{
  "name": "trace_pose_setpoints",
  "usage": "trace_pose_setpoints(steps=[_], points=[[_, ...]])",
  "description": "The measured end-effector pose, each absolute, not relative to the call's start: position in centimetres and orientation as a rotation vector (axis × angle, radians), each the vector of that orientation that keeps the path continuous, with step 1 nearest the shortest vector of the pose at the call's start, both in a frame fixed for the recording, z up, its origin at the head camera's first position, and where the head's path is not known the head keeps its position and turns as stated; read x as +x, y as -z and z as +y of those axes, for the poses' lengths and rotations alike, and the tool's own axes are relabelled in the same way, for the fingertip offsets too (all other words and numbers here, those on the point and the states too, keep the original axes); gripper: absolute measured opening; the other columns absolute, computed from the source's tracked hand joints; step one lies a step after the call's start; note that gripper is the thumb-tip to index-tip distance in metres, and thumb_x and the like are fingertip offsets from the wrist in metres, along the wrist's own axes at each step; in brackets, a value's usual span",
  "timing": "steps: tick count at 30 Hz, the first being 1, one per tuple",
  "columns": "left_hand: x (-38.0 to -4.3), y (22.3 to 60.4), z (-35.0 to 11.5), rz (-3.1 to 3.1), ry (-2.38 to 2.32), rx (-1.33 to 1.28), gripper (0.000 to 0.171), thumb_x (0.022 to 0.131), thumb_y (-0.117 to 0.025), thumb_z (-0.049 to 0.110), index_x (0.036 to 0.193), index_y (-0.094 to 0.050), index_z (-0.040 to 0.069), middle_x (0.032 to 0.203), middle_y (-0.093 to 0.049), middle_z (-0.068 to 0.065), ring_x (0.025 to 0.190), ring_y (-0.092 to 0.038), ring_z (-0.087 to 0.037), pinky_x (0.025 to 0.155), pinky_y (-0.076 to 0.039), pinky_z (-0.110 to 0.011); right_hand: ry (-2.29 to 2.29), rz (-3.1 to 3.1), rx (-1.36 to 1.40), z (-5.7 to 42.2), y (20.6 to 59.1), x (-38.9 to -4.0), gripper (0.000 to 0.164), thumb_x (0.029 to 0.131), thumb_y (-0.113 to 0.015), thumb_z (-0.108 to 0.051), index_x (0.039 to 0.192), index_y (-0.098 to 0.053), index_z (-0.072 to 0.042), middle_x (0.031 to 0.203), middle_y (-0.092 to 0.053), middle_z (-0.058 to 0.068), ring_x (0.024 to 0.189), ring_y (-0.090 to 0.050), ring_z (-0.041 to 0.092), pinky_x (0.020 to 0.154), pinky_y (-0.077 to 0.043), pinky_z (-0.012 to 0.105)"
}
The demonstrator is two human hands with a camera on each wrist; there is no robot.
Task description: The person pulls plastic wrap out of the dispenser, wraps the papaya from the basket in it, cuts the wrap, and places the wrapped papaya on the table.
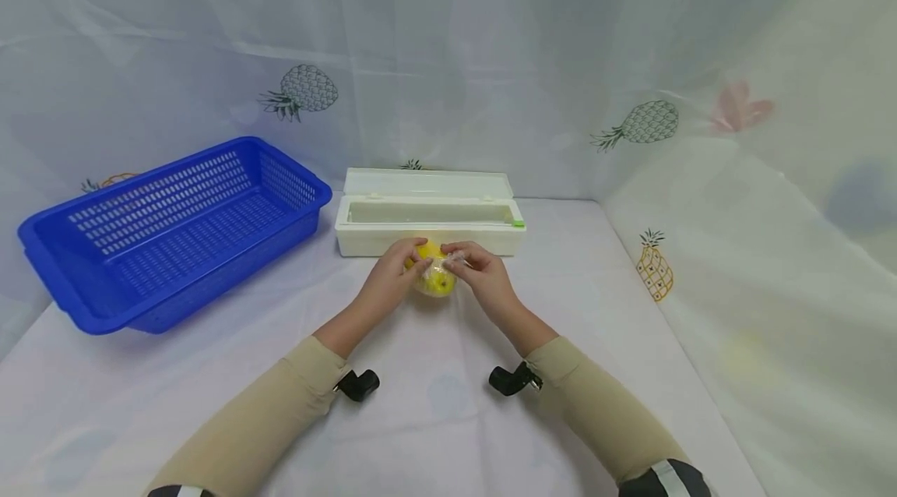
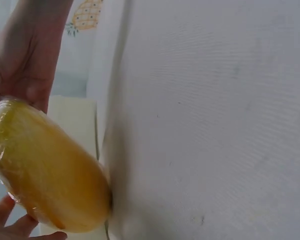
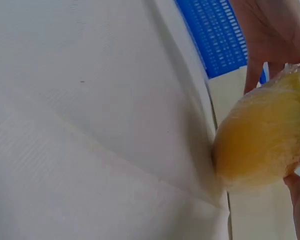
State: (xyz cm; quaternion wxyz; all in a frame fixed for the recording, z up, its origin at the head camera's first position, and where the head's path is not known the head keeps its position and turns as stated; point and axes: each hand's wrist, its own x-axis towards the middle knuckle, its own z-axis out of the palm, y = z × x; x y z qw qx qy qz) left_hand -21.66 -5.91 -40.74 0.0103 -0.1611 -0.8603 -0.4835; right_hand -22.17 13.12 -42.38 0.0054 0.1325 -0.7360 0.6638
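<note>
A yellow fruit (image 1: 440, 282), greenish at one end with a small dark spot, is wrapped in clear cling film (image 3: 290, 75). It rests on the white cloth right in front of a long white box. My left hand (image 1: 394, 273) holds the wrapped fruit from its left side, thumb and forefinger at the film on top. From the other side my right hand (image 1: 487, 276) pinches a bunched bit of the film between thumb and fingers. Both wrist views show the fruit's (image 2: 60, 170) smooth, rounded yellow side between the hands; the palms are partly hidden.
The white cling film dispenser box (image 1: 427, 240) stands behind the hands, its lid (image 1: 429, 183) raised and a green slider (image 1: 518, 223) at its right end. A blue perforated basket (image 1: 175, 310) sits at the left. Behind hangs a pineapple-printed curtain (image 1: 455, 53).
</note>
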Motion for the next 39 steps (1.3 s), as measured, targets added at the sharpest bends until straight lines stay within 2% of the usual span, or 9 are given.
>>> trace_pose_setpoints(steps=[8, 12, 18, 20, 23, 28, 32, 35, 39], points=[[-22.6, 40.5, -5.3, -2.692, 1.398, -0.442, 0.028, 0.100, -0.056, 0.026, 0.082, -0.056, 0.005, 0.136, -0.055, -0.015, 0.131, -0.045, -0.033, 0.107, -0.036, -0.048, -2.137, -2.172, 0.325, 12.4, 42.3, -22.9, 0.011, 0.094, -0.065, -0.011, 0.087, -0.060, -0.004, 0.108, -0.059, 0.009, 0.116, -0.060, 0.022, 0.094, -0.049, 0.031], [-23.0, 40.7, -5.3, -2.704, 1.384, -0.418, 0.031, 0.099, -0.057, 0.028, 0.078, -0.057, 0.006, 0.137, -0.055, -0.014, 0.129, -0.047, -0.034, 0.104, -0.039, -0.047, -2.156, -2.184, 0.240, 12.1, 42.2, -23.1, 0.012, 0.095, -0.064, -0.013, 0.092, -0.061, -0.002, 0.110, -0.060, 0.009, 0.114, -0.060, 0.020, 0.092, -0.050, 0.028], [-23.5, 41.0, -5.1, -2.707, 1.441, -0.358, 0.036, 0.095, -0.063, 0.034, 0.078, -0.055, 0.004, 0.135, -0.057, -0.013, 0.129, -0.045, -0.032, 0.106, -0.037, -0.046, -2.152, -2.219, 0.072, 11.7, 42.0, -23.0, 0.014, 0.096, -0.063, -0.018, 0.094, -0.063, -0.003, 0.112, -0.062, 0.005, 0.105, -0.056, 0.018, 0.084, -0.049, 0.024], [-23.5, 41.0, -5.1, -2.699, 1.467, -0.325, 0.036, 0.094, -0.066, 0.035, 0.083, -0.055, 0.003, 0.131, -0.058, -0.013, 0.127, -0.047, -0.031, 0.106, -0.037, -0.045, -2.166, -2.227, 0.042, 11.5, 42.0, -23.0, 0.015, 0.096, -0.063, -0.018, 0.095, -0.063, -0.003, 0.112, -0.062, 0.006, 0.105, -0.056, 0.018, 0.084, -0.048, 0.024], [-23.4, 41.1, -5.0, -2.668, 1.549, -0.304, 0.034, 0.093, -0.067, 0.032, 0.102, -0.055, 0.002, 0.127, -0.057, -0.015, 0.122, -0.048, -0.031, 0.104, -0.039, -0.044, -2.184, -2.260, -0.016, 11.3, 42.1, -22.9, 0.018, 0.096, -0.063, -0.021, 0.099, -0.061, -0.003, 0.112, -0.061, 0.007, 0.104, -0.055, 0.018, 0.085, -0.048, 0.025], [-22.7, 41.4, -5.4, -2.676, 1.567, -0.394, 0.049, 0.096, -0.063, 0.028, 0.135, -0.046, 0.004, 0.133, -0.050, -0.014, 0.126, -0.041, -0.030, 0.109, -0.030, -0.046, -2.200, -2.360, -0.094, 11.1, 42.7, -22.5, 0.039, 0.096, -0.061, -0.031, 0.125, -0.057, -0.004, 0.128, -0.055, 0.010, 0.111, -0.054, 0.022, 0.093, -0.047, 0.032], [-21.5, 41.7, -6.0, -2.747, 1.456, -0.444, 0.059, 0.094, -0.062, 0.027, 0.144, -0.040, 0.006, 0.142, -0.042, -0.016, 0.131, -0.033, -0.033, 0.110, -0.025, -0.050, -2.171, -2.509, -0.098, 11.1, 43.1, -21.9, 0.058, 0.095, -0.062, -0.038, 0.140, -0.050, -0.004, 0.142, -0.048, 0.011, 0.125, -0.049, 0.025, 0.103, -0.042, 0.040], [-20.9, 41.9, -6.6, -2.803, 1.423, -0.425, 0.071, 0.090, -0.068, 0.027, 0.149, -0.035, 0.006, 0.149, -0.032, -0.019, 0.136, -0.027, -0.037, 0.111, -0.022, -0.055, -2.138, -2.615, -0.065, 11.3, 43.6, -21.5, 0.060, 0.093, -0.065, -0.037, 0.142, -0.049, -0.005, 0.144, -0.048, 0.010, 0.128, -0.046, 0.025, 0.107, -0.038, 0.042], [-20.6, 42.0, -7.5, -2.897, 1.363, -0.382, 0.087, 0.083, -0.076, 0.033, 0.153, -0.029, 0.010, 0.157, -0.019, -0.018, 0.140, -0.018, -0.042, 0.110, -0.022, -0.062, -2.069, -2.734, -0.010, 11.5, 43.8, -21.2, 0.062, 0.089, -0.071, -0.036, 0.143, -0.050, -0.015, 0.141, -0.050, 0.013, 0.125, -0.048, 0.028, 0.105, -0.039, 0.046]])
